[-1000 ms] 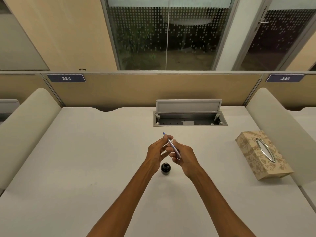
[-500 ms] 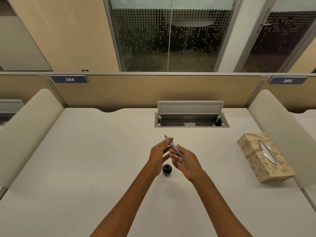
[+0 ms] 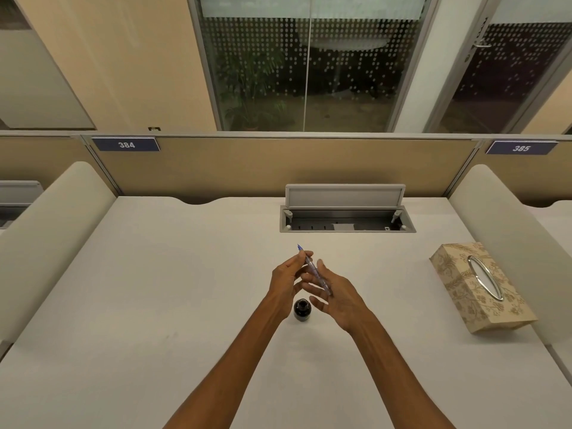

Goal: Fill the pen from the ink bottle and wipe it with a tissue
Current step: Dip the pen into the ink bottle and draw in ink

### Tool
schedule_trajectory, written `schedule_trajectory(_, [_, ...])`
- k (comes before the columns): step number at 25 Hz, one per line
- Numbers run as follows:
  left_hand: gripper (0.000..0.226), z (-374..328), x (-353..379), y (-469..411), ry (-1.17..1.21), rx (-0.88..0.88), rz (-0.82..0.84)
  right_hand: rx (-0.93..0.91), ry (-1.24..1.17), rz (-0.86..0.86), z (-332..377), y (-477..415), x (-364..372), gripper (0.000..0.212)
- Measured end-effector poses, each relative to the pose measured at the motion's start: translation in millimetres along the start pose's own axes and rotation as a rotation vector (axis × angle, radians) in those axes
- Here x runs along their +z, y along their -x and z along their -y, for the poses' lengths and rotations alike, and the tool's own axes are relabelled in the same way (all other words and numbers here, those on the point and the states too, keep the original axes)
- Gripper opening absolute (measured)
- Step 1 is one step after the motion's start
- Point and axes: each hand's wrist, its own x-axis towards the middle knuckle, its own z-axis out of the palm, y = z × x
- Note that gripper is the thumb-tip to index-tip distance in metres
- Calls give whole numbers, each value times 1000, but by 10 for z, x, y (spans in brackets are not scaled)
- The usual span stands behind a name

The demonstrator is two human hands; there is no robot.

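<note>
A thin blue, partly clear pen [image 3: 313, 269] is held above the white desk [image 3: 154, 289], its blue tip pointing up and away. My left hand [image 3: 286, 281] pinches the pen near its tip end. My right hand [image 3: 335, 297] is beside the pen's rear end with its fingers spread, and the pen's back rests against them. A small dark ink bottle [image 3: 301, 309] stands on the desk just below and between my hands. A beige patterned tissue box [image 3: 476, 287] with an oval slot lies at the right; no tissue shows from the slot.
An open grey cable box [image 3: 346, 212] is sunk into the desk at the back. Padded dividers [image 3: 55, 230] rise on both sides, and a tan partition with number plates 384 and 385 closes off the back.
My right hand has let go its pinch on the pen's rear and spread its fingers. My left hand keeps the pen near the tip. The bottle and the tissue box stay put.
</note>
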Motion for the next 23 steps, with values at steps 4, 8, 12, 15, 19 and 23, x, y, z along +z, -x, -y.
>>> schedule_trajectory(4, [27, -30, -12, 7, 17, 8, -2, -20, -33, 28, 12, -1, -11, 32])
schedule_trajectory(8, [28, -31, -13, 12, -10, 2, -10, 7, -34, 3, -4, -7, 6, 38])
schedule_trajectory(12, [29, -38, -13, 28, -20, -6, -11, -8, -45, 45, -6, 0, 11, 37])
schedule_trajectory(15, [30, -41, -22, 32, -28, -6, -12, 11, -15, 30, 0, -2, 26, 40])
schedule_trajectory(19, [29, -72, -28, 28, -7, 2, -20, 5, -80, 99, -1, 35, -9, 33])
schedule_trajectory(23, [27, -65, -27, 31, 28, 14, -21, 24, 15, 104, -10, 34, -29, 33])
